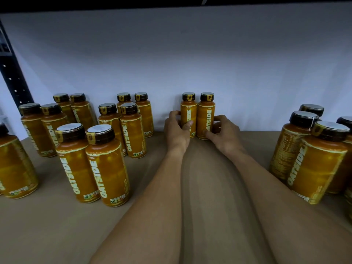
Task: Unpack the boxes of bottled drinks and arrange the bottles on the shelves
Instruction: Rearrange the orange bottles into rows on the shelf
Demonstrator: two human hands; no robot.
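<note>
Two orange bottles with dark caps stand upright, side by side, at the back of the brown shelf (205, 187) against the white wall. My left hand (176, 130) is wrapped around the left bottle (188, 113), thumb across its front. My right hand (223, 133) grips the right bottle (206, 115) from its right side, fingertips on its lower label. Both forearms reach in from the bottom of the view.
Several matching bottles stand in pairs on the left, the nearest pair (91, 162) close to the front. Another cluster (312, 159) stands at the right edge. A black perforated upright (11, 73) rises at the far left. The dark shelf above (171, 2) spans the top.
</note>
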